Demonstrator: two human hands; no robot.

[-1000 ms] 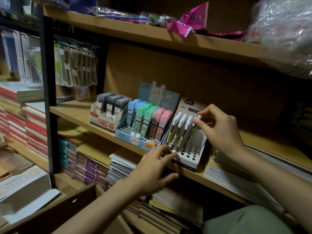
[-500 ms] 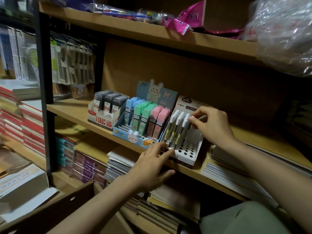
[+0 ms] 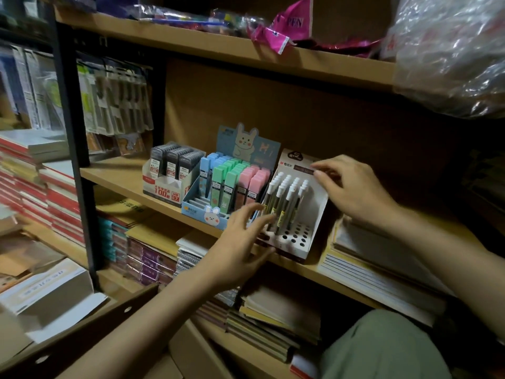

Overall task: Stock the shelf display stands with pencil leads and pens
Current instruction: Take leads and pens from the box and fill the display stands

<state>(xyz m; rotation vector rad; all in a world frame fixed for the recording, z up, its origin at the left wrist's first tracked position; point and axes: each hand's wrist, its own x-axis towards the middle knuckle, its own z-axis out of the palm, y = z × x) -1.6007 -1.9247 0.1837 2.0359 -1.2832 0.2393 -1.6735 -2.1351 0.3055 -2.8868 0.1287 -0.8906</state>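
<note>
Where pen stand (image 3: 296, 242) sits, bunny lead tray (image 3: 207, 212) touches; notebooks (image 3: 382, 269) beside.

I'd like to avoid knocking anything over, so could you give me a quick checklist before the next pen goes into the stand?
1. Pen stand sits fully on the shelf: ok.
2. Free holes at the stand's front and right: ok.
3. Pens already placed stand in their holes, leaning back: ok.
4. Left hand steadies the stand's front corner: cannot tell, the fingers are blurred.
5. Right hand holds a pen ready to insert: not ok, none visible in it.
6. Pastel lead box beside the stand stays clear of it: cannot tell, the left hand covers the gap.
</note>
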